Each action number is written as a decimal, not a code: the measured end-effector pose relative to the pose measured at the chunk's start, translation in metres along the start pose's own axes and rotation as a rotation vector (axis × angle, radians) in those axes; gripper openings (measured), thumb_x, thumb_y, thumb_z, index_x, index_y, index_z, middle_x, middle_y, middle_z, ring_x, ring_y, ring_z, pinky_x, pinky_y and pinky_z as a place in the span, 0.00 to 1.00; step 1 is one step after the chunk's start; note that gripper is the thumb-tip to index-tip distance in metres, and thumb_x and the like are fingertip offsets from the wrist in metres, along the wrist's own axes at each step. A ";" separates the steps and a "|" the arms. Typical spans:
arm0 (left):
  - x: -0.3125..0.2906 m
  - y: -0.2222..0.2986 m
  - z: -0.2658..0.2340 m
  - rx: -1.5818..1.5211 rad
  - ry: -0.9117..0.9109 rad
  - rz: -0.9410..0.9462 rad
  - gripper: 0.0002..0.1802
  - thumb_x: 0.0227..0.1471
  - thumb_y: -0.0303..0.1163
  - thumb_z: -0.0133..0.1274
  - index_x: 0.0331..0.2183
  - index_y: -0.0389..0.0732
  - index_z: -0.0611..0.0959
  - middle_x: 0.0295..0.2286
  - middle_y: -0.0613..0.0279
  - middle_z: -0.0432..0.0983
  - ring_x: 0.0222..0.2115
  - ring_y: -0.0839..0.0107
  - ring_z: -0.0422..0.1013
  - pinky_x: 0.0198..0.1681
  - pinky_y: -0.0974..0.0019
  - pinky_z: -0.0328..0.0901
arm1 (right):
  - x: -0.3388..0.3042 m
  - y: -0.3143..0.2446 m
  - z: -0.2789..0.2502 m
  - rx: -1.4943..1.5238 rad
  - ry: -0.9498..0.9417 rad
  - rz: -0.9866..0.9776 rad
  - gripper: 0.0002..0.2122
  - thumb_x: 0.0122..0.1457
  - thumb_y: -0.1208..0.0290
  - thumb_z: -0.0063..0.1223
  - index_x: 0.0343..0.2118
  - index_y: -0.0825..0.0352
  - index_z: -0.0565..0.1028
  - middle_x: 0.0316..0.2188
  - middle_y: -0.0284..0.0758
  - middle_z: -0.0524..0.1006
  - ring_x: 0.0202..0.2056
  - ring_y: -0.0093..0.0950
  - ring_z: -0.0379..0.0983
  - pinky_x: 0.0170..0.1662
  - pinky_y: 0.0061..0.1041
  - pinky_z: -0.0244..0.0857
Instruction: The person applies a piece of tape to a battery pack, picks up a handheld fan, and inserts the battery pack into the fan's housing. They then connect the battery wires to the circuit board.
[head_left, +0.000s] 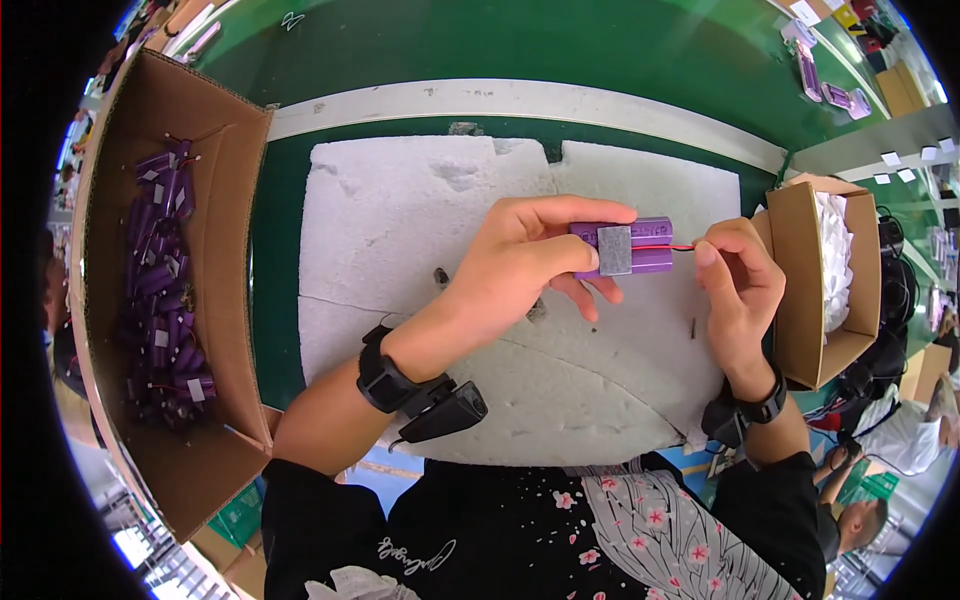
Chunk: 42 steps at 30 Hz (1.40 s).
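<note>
Gripping purple battery pack (650, 260) over white foam board (400, 220) with left hand (525, 248), pinching red wire (682, 247) (apparently near its end) in right hand (738, 288); could tear it loose by tugging too hard.

The ribbed purple battery pack (652, 230) has a square grey pad (615, 250) and thin red-and-black wires (682, 248); toward six o'clock, the black cloth shirt (490, 510) carries pink blossoms (655, 517); the foam slab (400, 230) is white.
</note>
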<state>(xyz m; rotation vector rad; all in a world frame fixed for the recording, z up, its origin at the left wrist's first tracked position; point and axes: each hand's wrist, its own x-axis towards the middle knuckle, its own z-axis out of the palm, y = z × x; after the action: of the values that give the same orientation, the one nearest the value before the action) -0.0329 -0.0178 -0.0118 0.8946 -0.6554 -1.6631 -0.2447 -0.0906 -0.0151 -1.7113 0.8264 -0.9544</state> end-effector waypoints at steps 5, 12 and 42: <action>0.001 -0.001 -0.002 0.025 -0.004 0.001 0.21 0.45 0.20 0.43 0.44 0.29 0.74 0.34 0.47 0.75 0.27 0.61 0.75 0.23 0.66 0.71 | 0.003 0.001 0.005 -0.026 -0.040 -0.072 0.03 0.51 0.80 0.54 0.28 0.72 0.73 0.29 0.34 0.71 0.27 0.18 0.65 0.28 0.15 0.59; 0.001 -0.001 -0.001 0.067 -0.019 -0.018 0.20 0.45 0.20 0.43 0.44 0.29 0.74 0.34 0.47 0.75 0.27 0.61 0.75 0.23 0.67 0.71 | 0.004 0.000 0.000 -0.151 -0.153 -0.143 0.02 0.50 0.81 0.55 0.27 0.72 0.74 0.28 0.35 0.72 0.27 0.19 0.65 0.28 0.16 0.57; 0.001 0.003 0.002 0.045 0.030 -0.018 0.20 0.43 0.20 0.40 0.41 0.30 0.75 0.31 0.48 0.74 0.24 0.64 0.73 0.21 0.66 0.70 | 0.005 0.001 -0.003 -0.196 -0.163 -0.161 0.03 0.52 0.79 0.53 0.29 0.72 0.72 0.29 0.33 0.68 0.29 0.19 0.62 0.31 0.15 0.55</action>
<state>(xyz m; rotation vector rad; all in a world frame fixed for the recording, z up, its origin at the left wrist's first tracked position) -0.0329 -0.0199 -0.0092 0.9585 -0.6687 -1.6534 -0.2446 -0.0965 -0.0139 -2.0212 0.7013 -0.8482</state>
